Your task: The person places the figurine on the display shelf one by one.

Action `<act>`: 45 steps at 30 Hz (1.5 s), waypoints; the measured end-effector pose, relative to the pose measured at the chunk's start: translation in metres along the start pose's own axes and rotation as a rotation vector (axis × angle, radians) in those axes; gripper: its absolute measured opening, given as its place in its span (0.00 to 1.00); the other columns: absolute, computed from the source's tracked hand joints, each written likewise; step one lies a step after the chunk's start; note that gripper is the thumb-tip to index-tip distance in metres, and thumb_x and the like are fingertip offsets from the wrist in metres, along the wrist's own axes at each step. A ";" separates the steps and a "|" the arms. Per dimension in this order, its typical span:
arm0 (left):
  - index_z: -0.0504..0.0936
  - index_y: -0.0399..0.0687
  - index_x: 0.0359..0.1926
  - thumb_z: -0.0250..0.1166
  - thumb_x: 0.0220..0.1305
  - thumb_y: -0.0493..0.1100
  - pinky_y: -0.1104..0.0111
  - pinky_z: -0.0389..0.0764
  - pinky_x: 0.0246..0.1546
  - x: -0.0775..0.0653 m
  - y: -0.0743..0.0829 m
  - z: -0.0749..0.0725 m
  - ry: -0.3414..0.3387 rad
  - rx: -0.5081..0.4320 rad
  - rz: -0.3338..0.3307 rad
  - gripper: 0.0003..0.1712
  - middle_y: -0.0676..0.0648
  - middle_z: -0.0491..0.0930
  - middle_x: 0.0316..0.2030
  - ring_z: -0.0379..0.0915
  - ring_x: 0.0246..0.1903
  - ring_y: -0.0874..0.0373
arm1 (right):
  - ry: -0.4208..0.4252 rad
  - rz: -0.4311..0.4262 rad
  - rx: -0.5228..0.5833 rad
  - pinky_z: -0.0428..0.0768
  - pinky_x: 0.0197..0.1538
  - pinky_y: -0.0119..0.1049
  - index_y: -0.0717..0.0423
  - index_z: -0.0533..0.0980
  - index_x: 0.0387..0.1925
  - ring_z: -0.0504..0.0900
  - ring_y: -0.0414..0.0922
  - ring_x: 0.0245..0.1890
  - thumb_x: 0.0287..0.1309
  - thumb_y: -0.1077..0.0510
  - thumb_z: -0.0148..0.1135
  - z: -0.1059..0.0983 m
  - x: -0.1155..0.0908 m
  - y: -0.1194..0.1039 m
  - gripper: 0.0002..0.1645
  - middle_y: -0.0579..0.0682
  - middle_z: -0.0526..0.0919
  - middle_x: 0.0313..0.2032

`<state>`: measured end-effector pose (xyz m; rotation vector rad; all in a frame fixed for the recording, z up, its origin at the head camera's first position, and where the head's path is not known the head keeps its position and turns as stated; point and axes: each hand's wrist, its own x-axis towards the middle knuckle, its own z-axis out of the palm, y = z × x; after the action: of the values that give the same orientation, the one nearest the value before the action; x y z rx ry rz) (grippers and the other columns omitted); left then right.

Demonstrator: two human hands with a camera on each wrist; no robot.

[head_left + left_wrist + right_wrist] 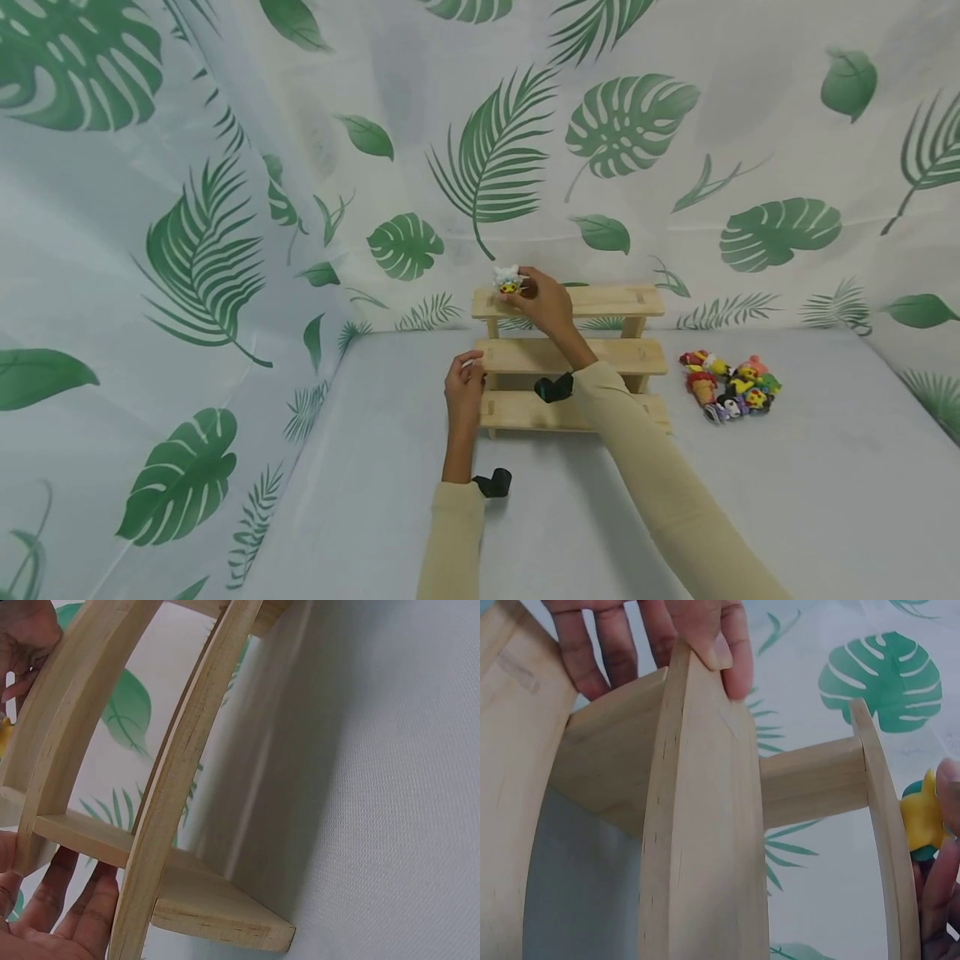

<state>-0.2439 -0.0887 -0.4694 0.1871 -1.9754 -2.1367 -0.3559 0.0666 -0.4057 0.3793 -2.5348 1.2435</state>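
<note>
A three-tier wooden shelf (570,354) is seen standing on the white cloth-covered surface (375,500) before a backdrop (225,208) printed with green leaves. Nothing is seen lying on the middle or bottom step in the head view; part of both is hidden by the right forearm.

At the left end of the shelf, the left hand (465,387) is laid against the middle step, with the fingers bent round the step's end. In the left-wrist view its fingers (71,915) are shown nearly straight beneath a wooden slat (180,787); in the right-wrist view its fingertips (615,645) are seen hooked over the edge of a board. The shelf is thus grasped at that end.

On the left part of the top step, a small white and yellow toy figure (507,280) is pinched by the right hand (543,304), thumb and fingers curled about it. Whether the figure already rests on the wood cannot be told. In the right-wrist view only a yellow and green part of the figure (922,825) is visible, pressed between fingers beside the outer slat.

Further right, well apart from the shelf, a heap of small coloured figures (729,386) is seen on the cloth.

No brand, label or legible writing is shown anywhere.
</note>
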 end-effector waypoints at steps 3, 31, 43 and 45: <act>0.77 0.34 0.53 0.55 0.72 0.37 0.55 0.77 0.43 0.002 -0.002 0.000 0.008 0.003 -0.004 0.14 0.27 0.80 0.40 0.74 0.46 0.31 | -0.036 -0.011 0.027 0.78 0.52 0.51 0.53 0.72 0.63 0.85 0.54 0.47 0.55 0.48 0.71 -0.002 0.000 0.001 0.36 0.59 0.84 0.51; 0.78 0.39 0.53 0.56 0.72 0.40 0.63 0.75 0.35 0.013 -0.025 0.001 0.022 -0.003 0.006 0.14 0.27 0.79 0.37 0.75 0.39 0.36 | -0.046 -0.026 0.042 0.76 0.57 0.51 0.53 0.71 0.64 0.85 0.53 0.48 0.54 0.56 0.72 -0.001 -0.001 0.011 0.35 0.58 0.85 0.49; 0.81 0.46 0.48 0.58 0.71 0.42 0.66 0.75 0.34 0.017 -0.033 0.003 0.062 -0.002 0.017 0.10 0.46 0.80 0.29 0.76 0.39 0.39 | -0.022 -0.061 0.003 0.78 0.51 0.50 0.55 0.71 0.64 0.85 0.53 0.44 0.55 0.55 0.72 -0.001 -0.004 0.010 0.35 0.58 0.86 0.46; 0.81 0.46 0.47 0.57 0.71 0.41 0.67 0.74 0.33 0.017 -0.033 0.003 0.065 0.004 0.017 0.09 0.47 0.81 0.29 0.76 0.39 0.38 | -0.021 -0.061 0.005 0.78 0.51 0.50 0.55 0.71 0.64 0.85 0.53 0.44 0.55 0.55 0.71 -0.001 -0.004 0.011 0.35 0.58 0.86 0.45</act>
<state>-0.2631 -0.0877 -0.5006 0.2360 -1.9381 -2.0892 -0.3555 0.0740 -0.4146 0.4694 -2.5185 1.2296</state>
